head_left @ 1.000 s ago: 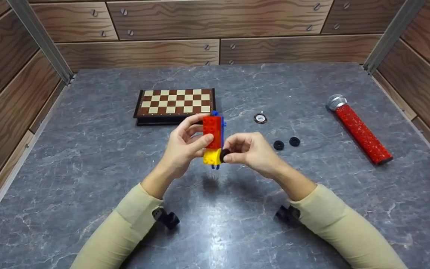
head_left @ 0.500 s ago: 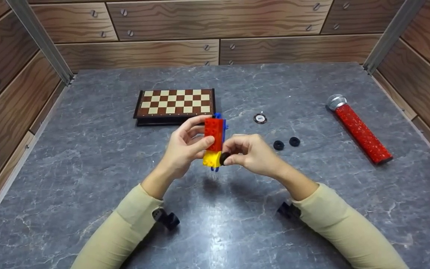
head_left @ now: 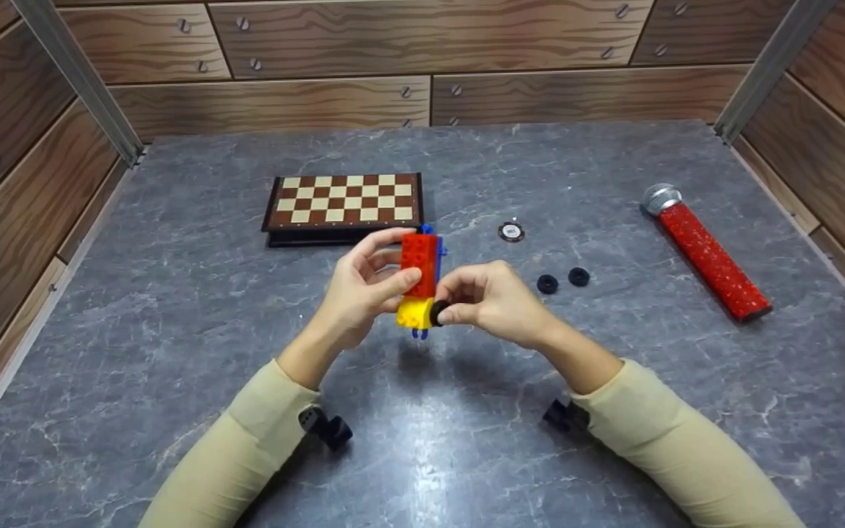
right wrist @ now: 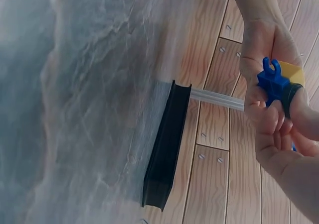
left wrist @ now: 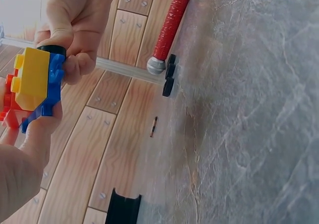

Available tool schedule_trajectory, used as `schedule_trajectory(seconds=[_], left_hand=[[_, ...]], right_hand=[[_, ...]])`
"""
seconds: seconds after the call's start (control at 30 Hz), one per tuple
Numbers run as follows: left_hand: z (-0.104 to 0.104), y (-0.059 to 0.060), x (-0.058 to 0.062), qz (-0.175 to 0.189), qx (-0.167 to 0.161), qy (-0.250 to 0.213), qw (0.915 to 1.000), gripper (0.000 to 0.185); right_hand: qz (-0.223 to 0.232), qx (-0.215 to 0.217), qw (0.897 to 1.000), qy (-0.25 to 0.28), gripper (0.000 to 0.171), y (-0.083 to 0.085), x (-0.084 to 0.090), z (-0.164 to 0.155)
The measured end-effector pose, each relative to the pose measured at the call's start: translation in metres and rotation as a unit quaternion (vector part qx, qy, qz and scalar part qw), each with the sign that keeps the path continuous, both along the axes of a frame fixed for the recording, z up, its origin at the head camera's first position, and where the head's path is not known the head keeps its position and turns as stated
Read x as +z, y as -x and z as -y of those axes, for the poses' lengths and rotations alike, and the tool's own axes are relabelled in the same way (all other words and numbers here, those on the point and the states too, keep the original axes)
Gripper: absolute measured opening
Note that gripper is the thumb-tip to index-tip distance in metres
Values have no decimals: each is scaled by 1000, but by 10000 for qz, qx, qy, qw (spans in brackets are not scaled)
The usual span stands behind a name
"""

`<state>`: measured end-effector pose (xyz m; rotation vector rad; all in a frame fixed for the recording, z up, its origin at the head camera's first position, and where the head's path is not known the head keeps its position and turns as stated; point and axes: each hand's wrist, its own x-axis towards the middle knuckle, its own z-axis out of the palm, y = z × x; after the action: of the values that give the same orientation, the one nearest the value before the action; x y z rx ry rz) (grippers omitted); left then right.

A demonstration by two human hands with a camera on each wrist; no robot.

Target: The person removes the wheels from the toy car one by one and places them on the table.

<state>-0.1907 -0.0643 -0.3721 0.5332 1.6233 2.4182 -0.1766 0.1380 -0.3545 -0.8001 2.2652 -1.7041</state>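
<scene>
Above the table, my left hand [head_left: 356, 292] grips a toy vehicle built of bricks: a red brick [head_left: 418, 257], a yellow brick [head_left: 414, 314] at the near end and a blue base [left wrist: 52, 84] with small hooks. Its thumb lies on the red brick. My right hand [head_left: 499, 304] pinches a small black wheel [head_left: 439, 312] between thumb and fingers, against the side of the vehicle beside the yellow brick. In the right wrist view the black wheel [right wrist: 291, 98] touches the blue base [right wrist: 273, 84]. Whether it sits on an axle is hidden by the fingers.
Two more black wheels [head_left: 548, 284] lie on the table to the right of the hands. A poker chip [head_left: 511, 232] is behind them. At the back left stands a folded chessboard box [head_left: 345, 209]; a red glittery microphone [head_left: 712, 257] lies at the right.
Both hands and the vehicle have shifted only slightly, the vehicle a little toward me. The right hand keeps the wheel pressed to the vehicle's side throughout.
</scene>
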Motion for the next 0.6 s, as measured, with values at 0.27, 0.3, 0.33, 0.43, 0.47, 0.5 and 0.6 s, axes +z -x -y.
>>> schedule_trajectory(seconds=[0.27,0.3,0.33,0.43,0.47,0.5,0.6], left_hand=[[-1,-1,-1,44,80,27,10000,51],[-2,-1,-1,27,94,36,9999,51],[-2,-1,-1,-12,128,71,9999,51],[-2,1,-2,-318,307,238,9987,52],[-2,1,-2,-370,344,263,9984,52],[-2,2,-2,-407,372,280,9981,53],[-2,3,-3,-379,350,275,9983,52]], right_hand=[[915,-518,9943,192,12,-3,1,2],[1035,-574,9927,244,12,-3,1,2],[1167,-630,9907,296,12,-3,1,3],[1596,-822,9825,504,11,-3,0,3],[1737,-862,9791,610,11,-3,0,3],[1826,-877,9766,725,9,-3,0,3],[1862,-877,9737,980,8,-2,0,2]])
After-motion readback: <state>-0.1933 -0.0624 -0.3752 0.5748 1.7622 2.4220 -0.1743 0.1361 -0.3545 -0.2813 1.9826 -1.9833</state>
